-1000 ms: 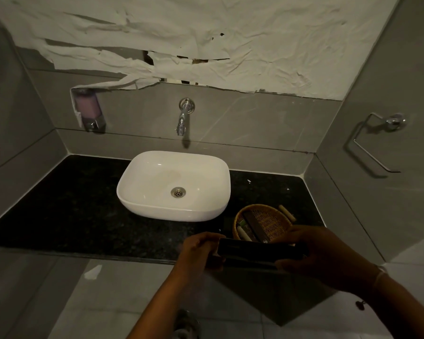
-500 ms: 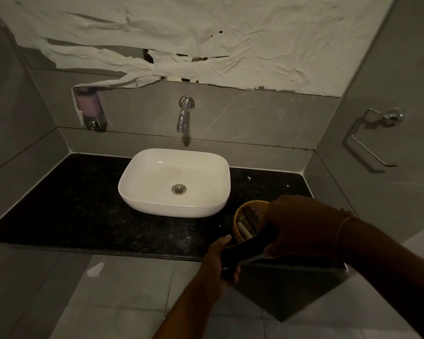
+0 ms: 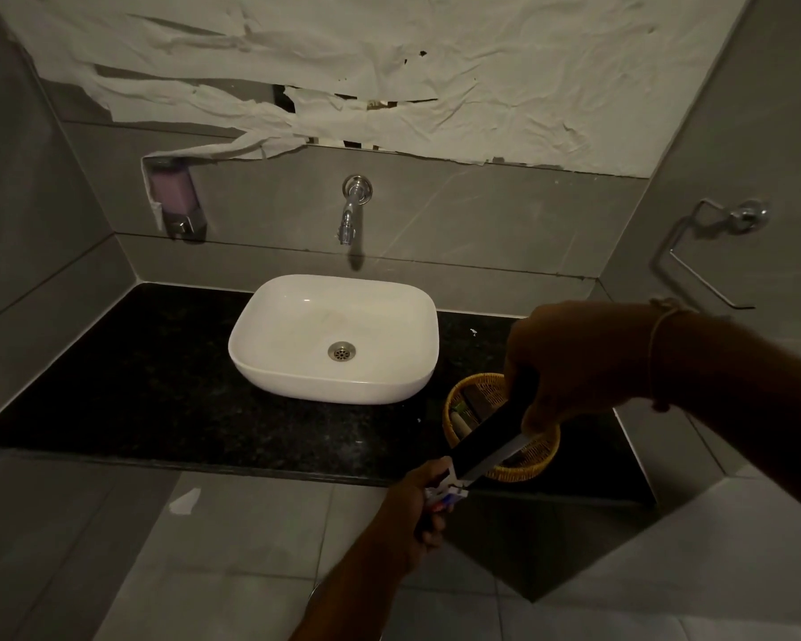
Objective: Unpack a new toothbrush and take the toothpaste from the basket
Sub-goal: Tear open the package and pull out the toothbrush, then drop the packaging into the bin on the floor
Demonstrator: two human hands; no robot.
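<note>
A long black toothbrush box [image 3: 491, 437] slants from upper right to lower left above the counter's front edge. My right hand [image 3: 574, 363] grips its upper end from above. My left hand [image 3: 424, 506] is closed at the box's lower end, where the white flap stands open and a small red, white and blue item [image 3: 445, 495] shows at the mouth. What that item is I cannot tell. Behind the box a round wicker basket [image 3: 463, 400] stands on the counter with a few dark and pale items inside, partly hidden by the box and my right hand.
A white basin [image 3: 334, 335] sits mid-counter on black granite [image 3: 135, 372], under a chrome wall tap [image 3: 352, 208]. A soap dispenser [image 3: 174, 196] hangs on the back wall at left. A chrome ring holder [image 3: 713, 252] sticks out from the right wall. Crumpled paper covers the mirror.
The box has turned from level to slanted. My right hand rose to its upper end, my left hand dropped to the lower end, and the flap there came open.
</note>
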